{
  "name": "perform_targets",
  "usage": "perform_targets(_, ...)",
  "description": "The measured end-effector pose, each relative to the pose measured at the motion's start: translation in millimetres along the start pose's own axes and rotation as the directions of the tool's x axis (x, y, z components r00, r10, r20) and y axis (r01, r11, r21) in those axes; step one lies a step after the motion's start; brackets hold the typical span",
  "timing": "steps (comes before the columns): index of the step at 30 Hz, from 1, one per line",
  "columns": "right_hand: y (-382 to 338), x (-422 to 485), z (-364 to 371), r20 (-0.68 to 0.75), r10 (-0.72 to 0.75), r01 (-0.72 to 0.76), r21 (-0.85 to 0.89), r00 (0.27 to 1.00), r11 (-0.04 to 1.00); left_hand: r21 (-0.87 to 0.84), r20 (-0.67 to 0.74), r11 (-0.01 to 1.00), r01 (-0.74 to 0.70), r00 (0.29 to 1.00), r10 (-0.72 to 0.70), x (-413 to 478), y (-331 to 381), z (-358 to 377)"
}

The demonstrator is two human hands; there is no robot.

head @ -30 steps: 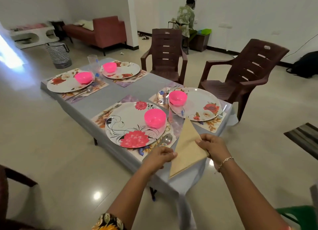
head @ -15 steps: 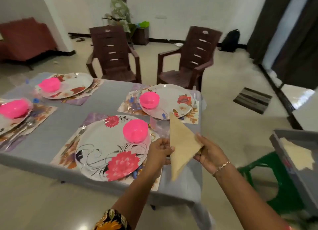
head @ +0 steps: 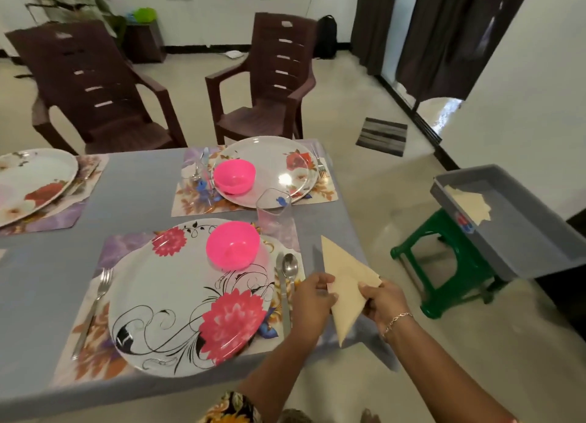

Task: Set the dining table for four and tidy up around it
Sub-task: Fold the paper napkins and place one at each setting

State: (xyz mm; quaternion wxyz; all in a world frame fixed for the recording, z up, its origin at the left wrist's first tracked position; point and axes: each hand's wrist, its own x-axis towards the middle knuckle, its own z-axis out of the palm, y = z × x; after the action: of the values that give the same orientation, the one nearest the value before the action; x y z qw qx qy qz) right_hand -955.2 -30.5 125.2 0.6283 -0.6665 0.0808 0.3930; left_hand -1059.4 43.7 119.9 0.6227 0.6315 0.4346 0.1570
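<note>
A beige napkin point(head: 346, 283) folded into a triangle hangs over the table's right end, just right of the near place setting. My left hand point(head: 312, 296) pinches its left edge and my right hand point(head: 385, 302) pinches its right corner. The near floral plate point(head: 177, 296) carries a pink bowl point(head: 232, 244). A spoon point(head: 290, 269) and a knife point(head: 283, 292) lie between the plate and my left hand, and a fork point(head: 95, 305) lies on the plate's left. A clear glass point(head: 274, 212) stands beyond the napkin's tip.
A second plate point(head: 279, 166) with a pink bowl point(head: 234, 175) sits further back, a third plate point(head: 30, 185) at far left. Two brown chairs point(head: 272, 83) stand behind the grey table point(head: 139, 181). At right, a grey tray point(head: 513, 232) holding napkins point(head: 469, 205) rests on a green stool point(head: 444, 270).
The view has swung right and closer to the table's right end. Both hands have kept hold of the napkin and carried it lower, beside the near setting's spoon and knife.
</note>
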Motion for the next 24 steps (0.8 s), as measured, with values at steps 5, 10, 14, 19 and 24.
perform_targets(5,-3,23,15,0.014,-0.047,0.049,-0.165,0.999,0.985,0.182,0.013,0.982,-0.041,0.999,0.039,25,-7,-6)
perform_targets(10,-6,46,30,0.026,-0.126,0.127,-0.366,0.992,0.922,0.351,0.012,0.935,-0.058,0.998,0.057,48,-14,-14)
perform_targets(14,-4,60,33,-0.009,-0.171,0.14,-0.534,0.985,0.834,0.451,0.054,0.89,-0.061,0.998,0.041,55,-19,-13)
perform_targets(19,-4,61,29,-0.019,-0.194,0.145,-0.596,0.981,0.79,0.638,0.115,0.759,-0.13,0.991,0.073,54,-21,-8)
perform_targets(24,-3,67,26,0.058,-0.239,0.202,-0.738,0.969,0.644,0.743,0.141,0.651,-0.156,0.987,0.075,53,-22,-3)
